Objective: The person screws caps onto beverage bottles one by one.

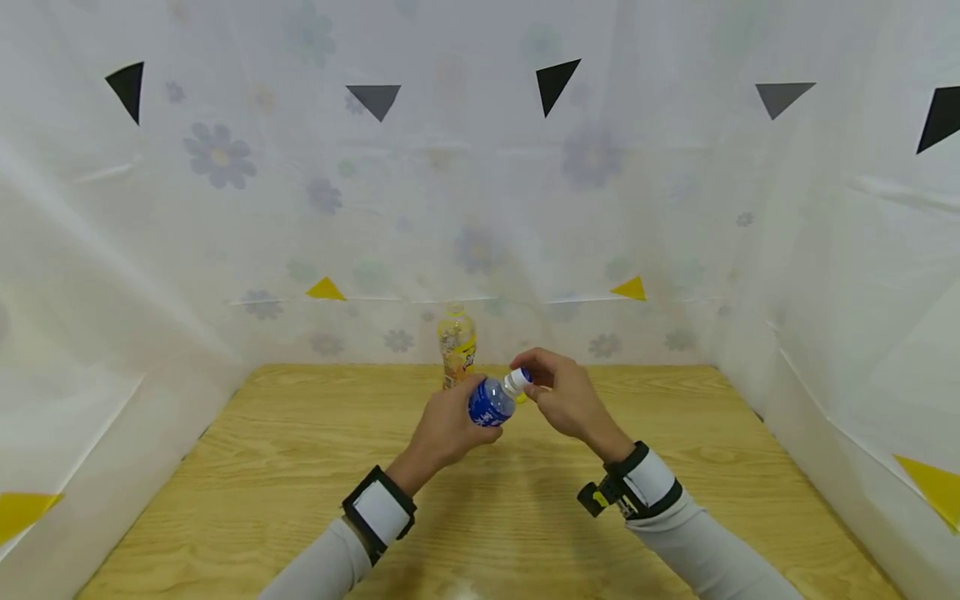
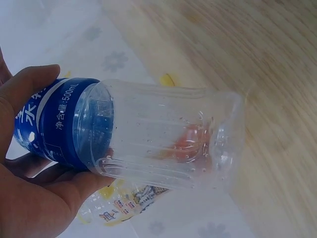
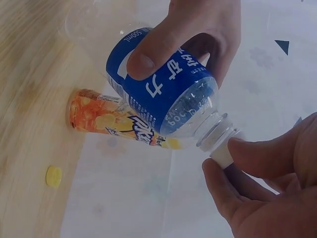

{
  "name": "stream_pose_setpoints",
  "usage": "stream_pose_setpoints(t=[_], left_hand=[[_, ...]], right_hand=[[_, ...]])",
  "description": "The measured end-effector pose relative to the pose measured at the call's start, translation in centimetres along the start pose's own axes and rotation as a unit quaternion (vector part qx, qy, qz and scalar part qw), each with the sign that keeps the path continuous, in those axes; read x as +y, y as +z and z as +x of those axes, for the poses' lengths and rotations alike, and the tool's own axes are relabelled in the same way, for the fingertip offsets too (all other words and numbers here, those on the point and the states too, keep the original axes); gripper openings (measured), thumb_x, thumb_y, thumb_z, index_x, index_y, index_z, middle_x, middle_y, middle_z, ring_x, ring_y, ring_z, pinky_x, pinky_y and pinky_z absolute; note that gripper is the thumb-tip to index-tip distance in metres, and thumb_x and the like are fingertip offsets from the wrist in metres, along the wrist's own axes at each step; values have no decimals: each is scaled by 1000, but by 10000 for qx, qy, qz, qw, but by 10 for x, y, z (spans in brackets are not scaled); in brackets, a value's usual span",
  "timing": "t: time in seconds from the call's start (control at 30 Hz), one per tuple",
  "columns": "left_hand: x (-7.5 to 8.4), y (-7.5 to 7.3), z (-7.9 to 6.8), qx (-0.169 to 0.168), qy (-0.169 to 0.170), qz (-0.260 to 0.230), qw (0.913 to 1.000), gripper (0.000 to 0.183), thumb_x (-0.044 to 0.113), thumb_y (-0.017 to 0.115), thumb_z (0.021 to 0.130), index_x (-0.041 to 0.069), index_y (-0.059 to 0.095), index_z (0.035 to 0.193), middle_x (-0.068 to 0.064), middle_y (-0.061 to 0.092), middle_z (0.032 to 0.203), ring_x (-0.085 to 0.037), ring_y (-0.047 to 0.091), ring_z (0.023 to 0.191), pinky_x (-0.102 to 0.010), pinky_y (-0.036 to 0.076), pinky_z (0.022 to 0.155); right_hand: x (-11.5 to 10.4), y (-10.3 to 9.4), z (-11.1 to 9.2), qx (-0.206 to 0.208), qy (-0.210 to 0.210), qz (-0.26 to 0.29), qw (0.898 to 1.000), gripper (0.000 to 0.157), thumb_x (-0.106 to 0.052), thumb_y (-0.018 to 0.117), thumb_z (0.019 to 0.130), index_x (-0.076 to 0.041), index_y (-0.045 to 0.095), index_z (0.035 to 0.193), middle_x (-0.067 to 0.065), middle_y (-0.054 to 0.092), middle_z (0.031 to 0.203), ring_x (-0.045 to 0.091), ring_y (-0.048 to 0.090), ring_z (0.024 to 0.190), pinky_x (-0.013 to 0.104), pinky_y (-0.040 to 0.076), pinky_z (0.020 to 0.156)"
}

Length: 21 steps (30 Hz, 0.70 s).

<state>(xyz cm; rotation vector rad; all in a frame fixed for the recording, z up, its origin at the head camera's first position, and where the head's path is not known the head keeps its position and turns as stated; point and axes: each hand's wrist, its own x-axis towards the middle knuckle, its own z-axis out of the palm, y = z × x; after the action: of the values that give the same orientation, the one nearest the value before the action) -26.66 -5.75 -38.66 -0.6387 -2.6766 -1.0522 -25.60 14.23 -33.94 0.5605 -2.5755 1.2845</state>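
While pale sheeting (image 1: 480, 50) closes off the back and both sides, a wood-grained surface (image 1: 225, 467) fills the lower part of the room, its far edge running up near the back wall. Faded flowers (image 1: 219, 156) in purple and green are printed on that wall. High on it hang black triangles (image 1: 557, 85) and grey triangles (image 1: 377, 100); lower down, yellow triangles (image 1: 326, 289) sit just above the surface, with others on the side walls.

Above the surface, the person's left grip (image 1: 448, 421) is wrapped around a clear bottle with a blue label (image 1: 491, 403), held tilted, its neck towards the other side. The right grip (image 3: 262, 178) pinches a white cap (image 3: 222, 154) between thumb and fingers at the bottle's mouth; how firmly the cap sits on the threads I cannot tell. Droplets cling to the bottle's clear lower part.

Behind the hands, a yellow-and-orange bottle (image 1: 458, 342) stands upright towards the back of the surface. A small yellow cap (image 3: 53, 176) lies on the wood near it. Light sleeves (image 1: 333, 562) reach to black-and-white wrist straps (image 1: 382, 508).
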Motion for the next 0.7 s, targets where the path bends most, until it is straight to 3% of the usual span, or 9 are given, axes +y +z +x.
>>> stream_pose_setpoints(t=[0.2, 0.43, 0.7], left_hand=[[1, -2, 0, -105, -15, -52, 9999, 68, 23, 89, 76, 9, 58, 135, -11, 71, 117, -27, 70, 102, -44, 58, 84], [3, -8, -1, -464, -94, -262, 9985, 72, 25, 87, 78, 8, 55, 140, -13, 69, 121, -29, 69, 104, -45, 58, 83], [1, -15, -1, -818, -253, -591, 9946, 73, 31, 87, 77, 14, 56, 141, -9, 68, 123, -26, 67, 107, -46, 57, 87]], right_hand=[[-3, 0, -1, -15, -18, 8, 10000, 32, 6, 61, 93, -10, 68, 119, 12, 70, 123, 33, 69, 114, 48, 57, 93], [-5, -2, -3, -4, -327, -21, 9995, 36, 14, 59, 88, -8, 69, 114, 11, 71, 118, 33, 68, 116, 50, 55, 96], [-8, -6, -6, -130, -481, -24, 9988, 38, 17, 57, 87, -8, 69, 114, 10, 71, 116, 34, 67, 119, 53, 53, 99]])
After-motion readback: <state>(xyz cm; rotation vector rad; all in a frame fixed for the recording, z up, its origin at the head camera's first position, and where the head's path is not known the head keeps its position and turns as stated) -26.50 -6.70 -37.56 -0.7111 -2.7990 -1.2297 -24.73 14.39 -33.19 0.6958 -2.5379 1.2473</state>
